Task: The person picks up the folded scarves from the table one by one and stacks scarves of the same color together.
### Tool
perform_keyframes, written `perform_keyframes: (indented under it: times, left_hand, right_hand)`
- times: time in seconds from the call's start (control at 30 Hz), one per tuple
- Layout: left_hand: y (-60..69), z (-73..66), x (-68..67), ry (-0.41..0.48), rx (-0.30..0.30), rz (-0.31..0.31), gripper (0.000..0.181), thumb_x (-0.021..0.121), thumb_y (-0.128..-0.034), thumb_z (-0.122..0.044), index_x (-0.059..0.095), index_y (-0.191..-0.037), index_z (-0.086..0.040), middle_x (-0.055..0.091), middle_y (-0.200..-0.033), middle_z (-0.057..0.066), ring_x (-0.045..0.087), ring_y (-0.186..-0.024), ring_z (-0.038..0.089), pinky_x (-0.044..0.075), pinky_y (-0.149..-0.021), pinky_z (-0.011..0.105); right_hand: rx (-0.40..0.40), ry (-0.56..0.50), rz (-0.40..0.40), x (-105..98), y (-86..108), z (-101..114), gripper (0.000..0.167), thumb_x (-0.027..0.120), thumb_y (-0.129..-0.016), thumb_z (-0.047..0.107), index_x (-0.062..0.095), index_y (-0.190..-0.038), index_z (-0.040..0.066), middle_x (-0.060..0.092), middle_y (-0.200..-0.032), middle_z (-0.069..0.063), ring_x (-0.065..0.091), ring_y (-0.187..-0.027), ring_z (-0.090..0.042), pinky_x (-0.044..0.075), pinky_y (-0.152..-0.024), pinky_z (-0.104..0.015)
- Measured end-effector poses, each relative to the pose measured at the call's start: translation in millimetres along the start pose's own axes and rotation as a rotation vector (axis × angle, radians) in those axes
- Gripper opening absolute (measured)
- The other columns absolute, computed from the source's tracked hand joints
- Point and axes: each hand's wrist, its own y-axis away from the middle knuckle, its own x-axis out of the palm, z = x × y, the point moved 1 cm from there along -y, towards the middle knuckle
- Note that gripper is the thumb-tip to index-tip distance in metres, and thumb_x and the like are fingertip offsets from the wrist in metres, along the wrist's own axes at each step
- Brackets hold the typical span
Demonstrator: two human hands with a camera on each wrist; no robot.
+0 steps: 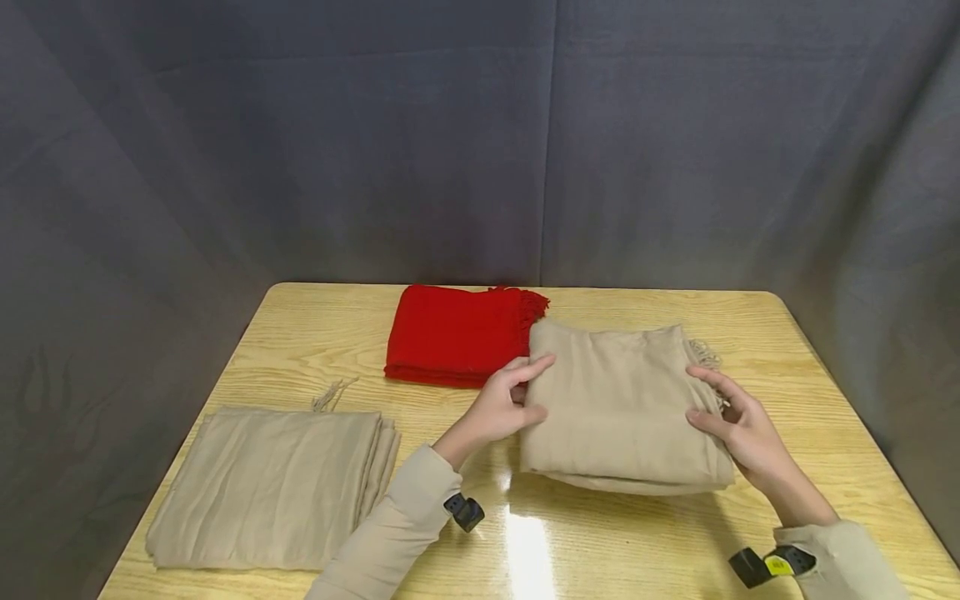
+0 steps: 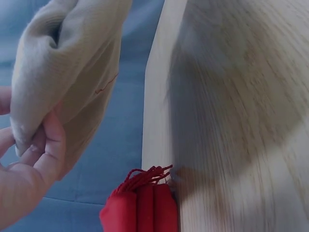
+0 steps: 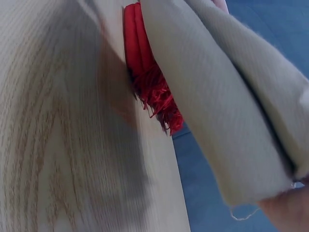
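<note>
Head view: a person's left hand (image 1: 498,404) and right hand (image 1: 742,425) held a folded beige shawl (image 1: 618,408) by its two sides, raised above the right half of a wood-grain counter (image 1: 600,546). Each thumb and forefinger lay on the upper face, the right pair beside a pale fringe (image 1: 705,354). Just beyond the left hand lay a folded red shawl (image 1: 453,333); a second beige shawl (image 1: 262,487), folded flat, lay at the near left.

Left wrist view: the fingers curled round the side edge, pinching the layers. The cloth bulged in rounded folds, apart from the counter. It was probably light, soft and limp, hard to damage, but its layers might slide apart; a mid-side hold taking in every layer seemed safest.

Right wrist view: thick rolled folds filled the right, and a loose thread (image 3: 244,216) dangled at the corner. Most of the hand was hidden, but the head view suggested a pinch on the right side. The fringe looked best kept out of the grip, as strands could snag.
</note>
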Motion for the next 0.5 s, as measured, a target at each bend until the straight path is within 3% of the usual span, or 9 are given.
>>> perform_keyframes:
  times: [0.13, 0.33, 0.5]
  left_hand:
    - [2.4, 11.7, -1.3, -0.012, 0.006, -0.009, 0.069, 0.06, -0.0716, 0.015, 0.041, -0.136, -0.003, 0.044, -0.125, 0.015, 0.054, -0.081, 0.015, 0.046, -0.064, 0.02]
    - [12.5, 12.5, -3.7, -0.069, 0.031, -0.01, 0.069, 0.061, -0.0708, 0.013, 0.043, -0.135, -0.004, 0.046, -0.121, 0.014, 0.045, -0.066, 0.011, 0.041, -0.058, 0.019]
    - [19.2, 11.1, -5.3, -0.087, 0.012, -0.006, 0.068, 0.061, -0.0714, 0.012, 0.044, -0.135, -0.006, 0.044, -0.127, 0.013, 0.05, -0.073, 0.013, 0.044, -0.062, 0.021]
  right_hand:
    - [-0.002, 0.013, 0.009, 1, 1.4, 0, 0.051, 0.051, -0.085, -0.012, 0.045, -0.131, 0.008, 0.032, -0.127, 0.001, 0.056, -0.064, -0.004, 0.047, -0.053, -0.019]
    - [-0.004, 0.059, 0.019, 3, 6.0, -2, 0.053, 0.053, -0.083, -0.013, 0.045, -0.131, 0.007, 0.028, -0.13, 0.002, 0.048, -0.066, -0.002, 0.044, -0.054, -0.018]
    - [-0.003, 0.087, 0.029, 6, 9.3, -2, 0.054, 0.054, -0.083, -0.012, 0.044, -0.132, 0.006, 0.03, -0.129, 0.003, 0.049, -0.069, -0.003, 0.046, -0.058, -0.019]
